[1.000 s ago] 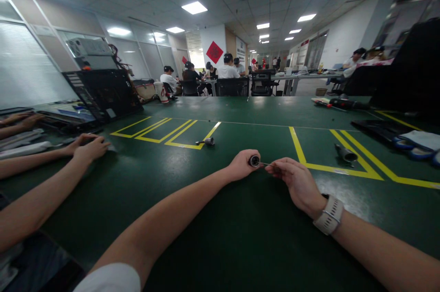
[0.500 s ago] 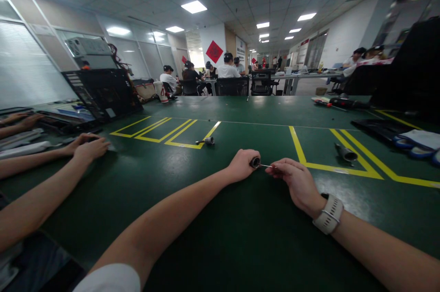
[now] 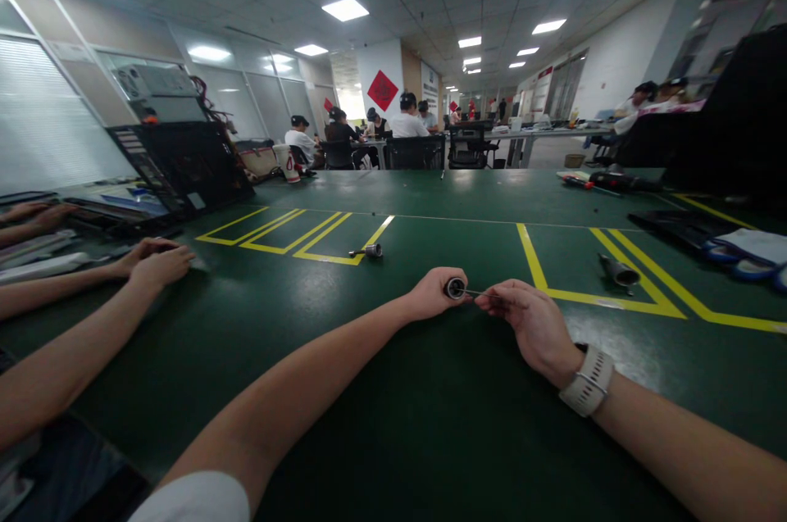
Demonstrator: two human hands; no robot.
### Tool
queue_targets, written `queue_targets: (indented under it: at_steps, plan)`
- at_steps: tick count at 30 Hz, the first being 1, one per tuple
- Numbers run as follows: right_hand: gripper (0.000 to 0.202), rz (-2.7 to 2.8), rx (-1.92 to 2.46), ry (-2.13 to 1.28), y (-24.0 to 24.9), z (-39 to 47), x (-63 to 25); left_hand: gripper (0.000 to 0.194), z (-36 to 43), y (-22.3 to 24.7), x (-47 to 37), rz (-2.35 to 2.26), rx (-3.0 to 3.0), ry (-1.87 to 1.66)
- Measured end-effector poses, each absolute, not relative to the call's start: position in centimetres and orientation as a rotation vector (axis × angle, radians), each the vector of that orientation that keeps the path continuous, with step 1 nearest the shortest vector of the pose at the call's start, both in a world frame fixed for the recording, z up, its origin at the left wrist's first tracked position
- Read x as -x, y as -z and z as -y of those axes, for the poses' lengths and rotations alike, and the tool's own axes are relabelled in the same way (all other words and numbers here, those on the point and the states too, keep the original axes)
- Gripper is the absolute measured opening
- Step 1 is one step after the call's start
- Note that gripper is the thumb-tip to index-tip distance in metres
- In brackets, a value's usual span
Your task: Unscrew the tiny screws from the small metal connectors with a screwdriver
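Over the green table (image 3: 393, 391), my left hand (image 3: 434, 292) is wrapped round a dark metal cylinder (image 3: 454, 288), its open round end facing me. Between its fingertips my right hand (image 3: 520, 317) pinches a thin metal rod (image 3: 476, 292), whose far tip reaches the cylinder's open end. A small metal part with a stem (image 3: 374, 250) lies on yellow tape ahead and to the left. Another metal cylinder (image 3: 618, 271) rests on its side within the taped area at the right.
Another person's hands (image 3: 156, 260) rest at the left near a black computer case (image 3: 190, 165). A screwdriver (image 3: 578, 182) and power tool (image 3: 624, 182) lie at the back right, with a black tray (image 3: 676, 231) nearer. People sit at farther tables.
The cylinder in my left hand has turned slightly, so more of its open end faces me. The rod in my right hand still reaches it, and both hands stay almost in place.
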State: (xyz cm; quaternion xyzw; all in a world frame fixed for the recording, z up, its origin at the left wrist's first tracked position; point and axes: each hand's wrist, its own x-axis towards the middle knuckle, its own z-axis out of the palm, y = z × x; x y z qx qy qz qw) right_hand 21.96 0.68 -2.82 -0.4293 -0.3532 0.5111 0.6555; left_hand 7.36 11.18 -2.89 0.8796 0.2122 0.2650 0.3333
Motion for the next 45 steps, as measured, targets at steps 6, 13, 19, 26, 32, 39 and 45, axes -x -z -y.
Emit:
queue_targets:
  at_steps: [6,13,19,26,32,39,45]
  plan:
    - [0.008,0.842,0.998,-1.039,2.88,-0.32,-21.54,0.019,-11.30,3.07,-7.35,-0.604,-2.385,-0.711]
    - [0.008,0.851,1.032,-1.042,2.68,-0.30,-21.42,0.015,-10.97,2.65,-7.30,-0.696,-2.481,-0.694]
    - [0.009,0.777,0.982,-1.116,2.72,-0.77,-21.95,0.019,-11.00,2.55,-7.27,-0.631,-2.437,-0.681]
    - [0.008,0.780,1.001,-1.107,2.68,-0.52,-21.68,0.016,-11.17,2.68,-7.23,-0.624,-2.485,-0.662]
    - [0.008,0.772,1.008,-1.114,2.65,-0.62,-21.68,0.012,-11.17,2.77,-7.26,-0.629,-2.601,-0.654]
    - [0.008,0.730,0.982,-1.088,2.95,-0.87,-22.05,0.013,-10.99,2.52,-7.22,-0.641,-2.620,-0.632]
    - [0.009,0.702,0.990,-1.047,2.93,-0.80,-21.97,0.012,-11.05,2.60,-7.22,-0.629,-2.625,-0.642]
